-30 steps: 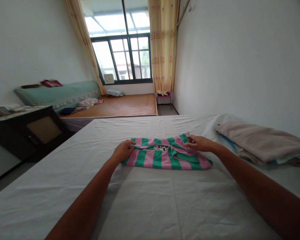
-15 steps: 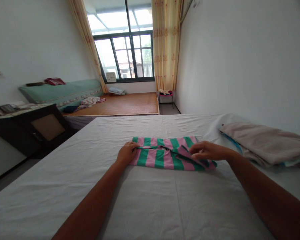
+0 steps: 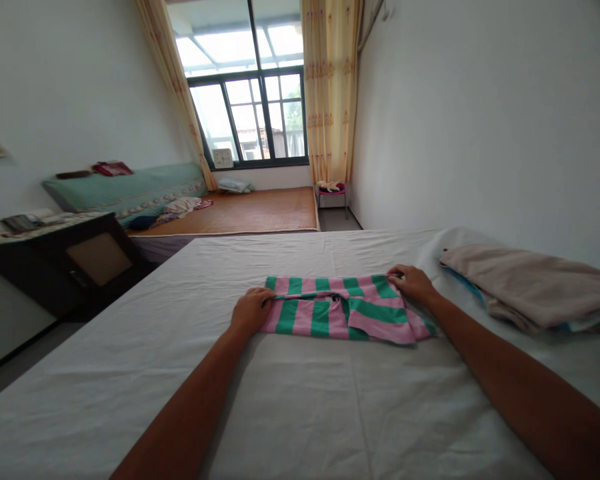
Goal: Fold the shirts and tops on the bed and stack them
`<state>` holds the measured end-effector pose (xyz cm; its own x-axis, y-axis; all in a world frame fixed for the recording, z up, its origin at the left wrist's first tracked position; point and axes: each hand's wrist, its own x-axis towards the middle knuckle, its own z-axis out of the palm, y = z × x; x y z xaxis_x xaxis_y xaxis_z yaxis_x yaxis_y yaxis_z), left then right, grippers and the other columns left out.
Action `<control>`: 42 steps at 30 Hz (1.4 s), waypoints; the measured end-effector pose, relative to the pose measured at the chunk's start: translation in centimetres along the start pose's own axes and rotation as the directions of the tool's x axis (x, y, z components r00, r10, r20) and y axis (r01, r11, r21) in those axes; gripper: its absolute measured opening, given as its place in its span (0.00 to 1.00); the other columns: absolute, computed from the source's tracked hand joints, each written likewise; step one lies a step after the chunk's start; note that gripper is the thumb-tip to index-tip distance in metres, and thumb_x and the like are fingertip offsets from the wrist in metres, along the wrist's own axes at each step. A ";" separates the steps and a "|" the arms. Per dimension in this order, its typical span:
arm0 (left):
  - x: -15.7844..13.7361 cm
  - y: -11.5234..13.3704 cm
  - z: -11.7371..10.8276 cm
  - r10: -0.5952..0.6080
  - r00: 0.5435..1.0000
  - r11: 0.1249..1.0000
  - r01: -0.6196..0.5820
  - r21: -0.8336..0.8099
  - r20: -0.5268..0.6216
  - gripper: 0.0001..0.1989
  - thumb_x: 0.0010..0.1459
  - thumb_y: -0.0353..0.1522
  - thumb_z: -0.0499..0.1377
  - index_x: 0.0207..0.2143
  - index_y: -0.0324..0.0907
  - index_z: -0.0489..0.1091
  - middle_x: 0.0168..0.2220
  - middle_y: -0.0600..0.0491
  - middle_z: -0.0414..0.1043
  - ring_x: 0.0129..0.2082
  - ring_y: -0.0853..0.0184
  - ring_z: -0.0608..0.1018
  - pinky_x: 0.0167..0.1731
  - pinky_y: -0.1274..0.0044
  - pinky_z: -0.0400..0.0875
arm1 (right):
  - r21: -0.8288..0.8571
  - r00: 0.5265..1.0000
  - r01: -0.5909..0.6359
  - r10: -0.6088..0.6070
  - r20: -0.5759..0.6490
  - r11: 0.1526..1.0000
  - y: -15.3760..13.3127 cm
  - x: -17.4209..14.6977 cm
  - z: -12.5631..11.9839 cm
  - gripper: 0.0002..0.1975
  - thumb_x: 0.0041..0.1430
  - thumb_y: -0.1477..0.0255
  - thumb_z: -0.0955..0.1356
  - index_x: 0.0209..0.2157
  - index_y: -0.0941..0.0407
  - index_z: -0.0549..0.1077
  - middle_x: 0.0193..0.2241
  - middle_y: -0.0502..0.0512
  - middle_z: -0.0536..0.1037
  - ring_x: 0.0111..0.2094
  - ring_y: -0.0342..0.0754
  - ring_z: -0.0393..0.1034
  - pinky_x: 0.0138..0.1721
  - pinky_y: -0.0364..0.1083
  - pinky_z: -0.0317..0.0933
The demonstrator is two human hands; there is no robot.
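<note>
A pink-and-green striped garment (image 3: 320, 317), folded into a long flat strip, lies across the white sheet (image 3: 290, 400). A flap is turned over at its right end, and a small dark spot shows near its middle. At the left end, my left hand (image 3: 251, 310) is closed with thumb and fingers on the garment's edge. My right hand (image 3: 414, 283) pinches the far right corner of the garment. Exactly what kind of garment it is, I cannot tell.
To the right lies a pile of folded cloth (image 3: 525, 283), beige on top. Beyond the sheet stands a bed with a brown mat (image 3: 265, 210). On the left is a dark cabinet (image 3: 95, 257). A small stool (image 3: 333, 191) stands by the curtain (image 3: 330, 100).
My right hand has moved away from me to the far right corner, and the right-end flap now lies flatter. My left hand stays at the left end.
</note>
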<state>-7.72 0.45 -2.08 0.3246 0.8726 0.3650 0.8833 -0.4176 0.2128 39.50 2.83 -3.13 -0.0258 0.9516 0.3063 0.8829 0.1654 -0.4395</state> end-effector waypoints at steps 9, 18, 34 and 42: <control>0.1 0.7 -0.5 0.057 0.998 0.998 -0.056 0.015 -0.029 0.13 0.59 0.32 0.54 0.44 0.48 0.75 0.47 0.53 0.76 0.49 0.61 0.73 0.53 0.68 0.67 | 0.207 0.938 0.173 -0.225 0.265 0.963 -2.4 -2.4 -4.4 0.13 0.53 0.67 0.66 0.39 0.55 0.77 0.38 0.56 0.79 0.40 0.52 0.72 0.42 0.50 0.65; 1.1 10.9 -1.0 0.467 0.876 0.880 -0.447 -0.163 0.121 0.18 0.60 0.27 0.54 0.51 0.49 0.71 0.52 0.51 0.71 0.55 0.62 0.69 0.56 0.67 0.63 | 0.276 0.682 0.393 -0.480 0.552 0.877 -5.0 -4.9 -7.5 0.18 0.47 0.78 0.67 0.41 0.53 0.79 0.39 0.55 0.78 0.42 0.51 0.70 0.44 0.47 0.62; 0.4 16.9 2.5 0.559 0.827 0.793 -0.512 -0.331 0.060 0.14 0.63 0.31 0.51 0.45 0.45 0.75 0.45 0.48 0.76 0.48 0.61 0.72 0.51 0.67 0.67 | 0.459 0.890 0.139 -0.314 0.331 0.877 -4.8 -3.5 -3.6 0.19 0.58 0.57 0.64 0.36 0.58 0.77 0.29 0.52 0.79 0.31 0.47 0.71 0.34 0.44 0.63; -0.3 17.1 2.7 0.425 0.903 0.875 -0.392 -0.283 0.063 0.14 0.61 0.32 0.53 0.50 0.43 0.67 0.40 0.48 0.73 0.43 0.61 0.73 0.46 0.69 0.68 | 0.150 0.998 0.055 -0.052 -0.022 0.987 -5.9 -2.2 0.2 0.12 0.60 0.63 0.64 0.37 0.54 0.75 0.33 0.54 0.80 0.35 0.48 0.72 0.38 0.45 0.62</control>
<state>8.25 -6.27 -1.03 0.6899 0.6263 0.3630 0.5503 -0.7795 0.2992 34.24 -0.23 -1.37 -0.0616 0.9356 0.3476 0.7997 0.2547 -0.5438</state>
